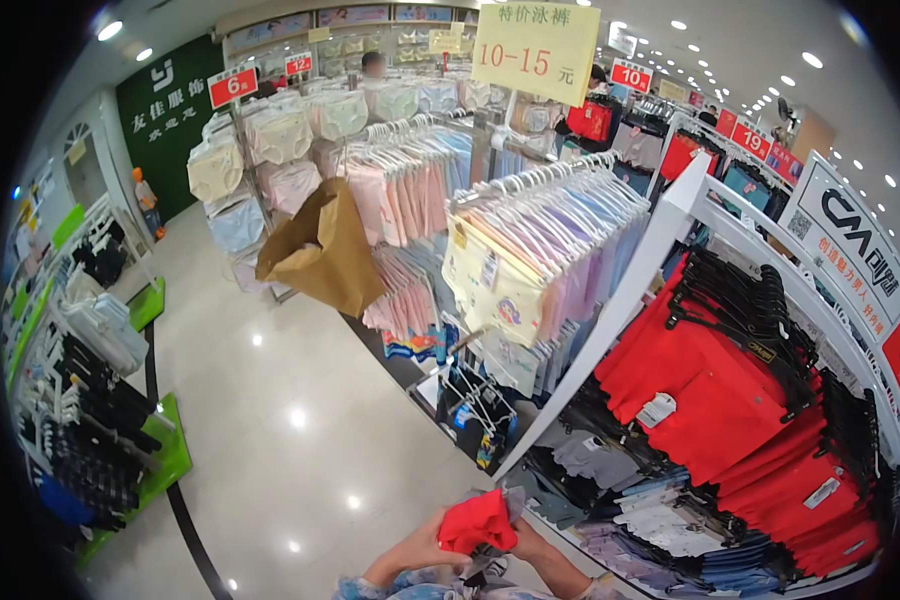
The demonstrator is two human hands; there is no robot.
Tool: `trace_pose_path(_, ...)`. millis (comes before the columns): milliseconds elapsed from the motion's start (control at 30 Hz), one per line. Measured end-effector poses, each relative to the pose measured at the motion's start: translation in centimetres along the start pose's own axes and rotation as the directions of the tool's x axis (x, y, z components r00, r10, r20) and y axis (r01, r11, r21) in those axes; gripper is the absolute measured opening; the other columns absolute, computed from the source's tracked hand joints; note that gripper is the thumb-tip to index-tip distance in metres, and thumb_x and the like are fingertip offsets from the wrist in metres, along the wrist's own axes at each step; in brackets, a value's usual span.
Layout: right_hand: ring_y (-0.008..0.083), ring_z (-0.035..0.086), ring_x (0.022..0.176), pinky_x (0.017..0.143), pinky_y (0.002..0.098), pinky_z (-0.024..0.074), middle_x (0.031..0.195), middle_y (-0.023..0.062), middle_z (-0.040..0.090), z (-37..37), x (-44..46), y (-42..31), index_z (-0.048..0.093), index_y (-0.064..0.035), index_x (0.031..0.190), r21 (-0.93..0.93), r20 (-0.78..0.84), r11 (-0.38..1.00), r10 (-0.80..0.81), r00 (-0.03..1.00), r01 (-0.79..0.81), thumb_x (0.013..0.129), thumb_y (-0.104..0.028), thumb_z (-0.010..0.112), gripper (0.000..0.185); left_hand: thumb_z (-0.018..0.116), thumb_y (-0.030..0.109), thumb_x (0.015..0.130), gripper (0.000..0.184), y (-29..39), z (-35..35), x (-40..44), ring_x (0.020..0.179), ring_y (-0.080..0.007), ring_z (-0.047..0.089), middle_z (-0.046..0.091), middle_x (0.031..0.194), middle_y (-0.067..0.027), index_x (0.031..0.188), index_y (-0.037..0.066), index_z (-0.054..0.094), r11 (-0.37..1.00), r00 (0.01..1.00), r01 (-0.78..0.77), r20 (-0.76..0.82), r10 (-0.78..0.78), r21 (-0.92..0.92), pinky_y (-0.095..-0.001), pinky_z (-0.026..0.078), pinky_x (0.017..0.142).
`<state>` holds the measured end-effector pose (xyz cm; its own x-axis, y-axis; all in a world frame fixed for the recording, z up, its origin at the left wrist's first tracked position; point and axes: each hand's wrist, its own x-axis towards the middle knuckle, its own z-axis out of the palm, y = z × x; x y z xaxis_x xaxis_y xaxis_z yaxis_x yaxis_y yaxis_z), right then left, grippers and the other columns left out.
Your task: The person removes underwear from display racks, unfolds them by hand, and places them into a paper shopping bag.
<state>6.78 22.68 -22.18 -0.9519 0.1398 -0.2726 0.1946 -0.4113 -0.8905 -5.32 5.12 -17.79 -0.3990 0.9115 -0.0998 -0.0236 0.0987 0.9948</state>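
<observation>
Low in the head view, both my hands are around a bundle of cloth. It is a bright red folded garment with grey fabric showing behind it; the exact kind of garment cannot be made out. My left hand grips the bundle from its left side. On the other side my right hand closes on it, its fingers partly hidden by the cloth. To the right, a white rack holds red underwear on black hangers, with grey and white pieces lower down.
Ahead, a rail carries pastel children's underwear on white hangers. A brown paper bag hangs at the rack beyond. Shiny floor runs along the left, beside racks of dark clothes on green bases. A yellow price sign stands above. People are partly visible behind the racks.
</observation>
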Motion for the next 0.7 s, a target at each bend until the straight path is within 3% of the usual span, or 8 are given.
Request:
trace_pose_path(33, 0.0146, 0.050, 0.109, 0.091, 0.0292, 0.0414, 0.121, 0.0061, 0.050, 0.9, 1.0, -0.1, 0.044, -0.0031, 0.127, -0.005, 0.007, 0.993, 0.117, 0.993, -0.117, 0.080, -0.017, 0.068, 0.055, 0.082, 0.026, 0.064, 0.089, 0.0, -1.4, -0.5, 0.118, -0.0217, 0.042, 0.042, 0.129, -0.0133, 0.133, 0.002, 0.032, 0.999, 0.996, 0.028, 0.088, -0.024, -0.044, -0.0332, 0.034, 0.100)
trace_pose_path(100, 0.0146, 0.050, 0.109, 0.092, 0.0300, 0.0410, 0.121, 0.0058, 0.051, 3.0, 2.7, -0.2, 0.044, -0.0034, 0.127, 0.077, 0.028, 0.996, 0.047, 0.999, -0.049, 0.081, -0.016, 0.068, 0.053, 0.082, 0.021, 0.064, 0.084, 0.1, -3.3, -1.4, 0.113, -0.0163, 0.045, 0.047, 0.126, -0.0086, 0.133, 0.004, 0.036, 0.996, 0.997, 0.011, 0.077, -0.004, -0.087, -0.0316, 0.036, 0.097)
trace_pose_path(167, 0.0150, 0.050, 0.110, 0.093, 0.0310, 0.0405, 0.122, 0.0061, 0.051, 4.4, 4.2, 1.0, 0.044, -0.0024, 0.127, 0.073, 0.074, 0.996, 0.038, 0.997, -0.044, 0.081, -0.017, 0.068, 0.053, 0.080, 0.018, 0.067, 0.073, -0.5, -5.5, -2.6, 0.108, -0.0141, 0.050, 0.054, 0.120, -0.0052, 0.128, 0.006, 0.043, 0.962, 0.984, 0.174, 0.077, -0.161, -0.210, -0.0302, 0.039, 0.094)
trace_pose_path(267, 0.0155, 0.049, 0.112, 0.094, 0.0321, 0.0402, 0.123, 0.0067, 0.051, 7.4, 6.6, 2.2, 0.044, -0.0008, 0.126, 0.357, 0.132, 0.933, -0.098, 0.986, 0.044, 0.082, -0.015, 0.068, 0.052, 0.077, 0.014, 0.069, 0.060, -3.3, -8.4, -4.1, 0.102, -0.0129, 0.053, 0.059, 0.113, -0.0039, 0.122, 0.005, 0.051, 0.964, 0.990, 0.101, -0.069, -0.121, -0.245, -0.0294, 0.041, 0.092)
trace_pose_path(400, 0.0155, 0.053, 0.107, 0.092, 0.0313, 0.0419, 0.121, 0.0066, 0.052, 11.3, 9.8, 2.7, 0.044, 0.0002, 0.125, 0.356, 0.040, 0.933, -0.071, 0.997, 0.052, 0.082, -0.011, 0.066, 0.049, 0.075, 0.009, 0.068, 0.057, -4.3, -12.3, -5.8, 0.101, -0.0143, 0.055, 0.060, 0.111, -0.0056, 0.120, 0.003, 0.052, 0.986, 0.930, -0.038, -0.366, -0.025, -0.163, -0.0299, 0.042, 0.090)
trace_pose_path(467, 0.0140, 0.057, 0.099, 0.088, 0.0289, 0.0439, 0.116, 0.0053, 0.055, 12.5, 11.6, 2.2, 0.046, -0.0013, 0.123, 0.005, -0.077, 0.993, 0.121, 0.990, -0.121, 0.084, -0.009, 0.063, 0.043, 0.074, 0.007, 0.068, 0.056, -3.6, -14.5, -6.1, 0.102, -0.0151, 0.055, 0.060, 0.110, -0.0061, 0.119, 0.002, 0.052, 0.986, 0.876, -0.111, -0.481, 0.037, -0.125, -0.0299, 0.043, 0.089)
trace_pose_path(600, 0.0116, 0.057, 0.094, 0.084, 0.0259, 0.0443, 0.108, 0.0046, 0.058, 15.5, 14.4, -0.8, 0.049, -0.0027, 0.119, 0.057, 0.223, 0.996, 0.051, 0.973, -0.065, 0.086, -0.012, 0.060, 0.036, 0.071, 0.001, 0.066, 0.050, -0.6, -19.0, -5.4, 0.101, -0.0179, 0.057, 0.061, 0.107, -0.0090, 0.113, 0.001, 0.054, 0.978, 0.684, -0.202, -0.722, 0.104, -0.050, -0.0306, 0.044, 0.088)
trace_pose_path(700, 0.0124, 0.057, 0.096, 0.085, 0.0261, 0.0443, 0.108, 0.0057, 0.058, 16.1, 16.0, -0.7, 0.050, -0.0022, 0.118, -0.100, 0.207, 0.995, 0.040, 0.978, -0.020, 0.087, -0.013, 0.059, 0.034, 0.071, 0.000, 0.066, 0.048, 2.1, -22.8, -4.3, 0.100, -0.0190, 0.057, 0.061, 0.107, -0.0103, 0.111, 0.000, 0.055, 0.968, 0.539, -0.243, -0.820, 0.191, 0.066, -0.0310, 0.044, 0.086)
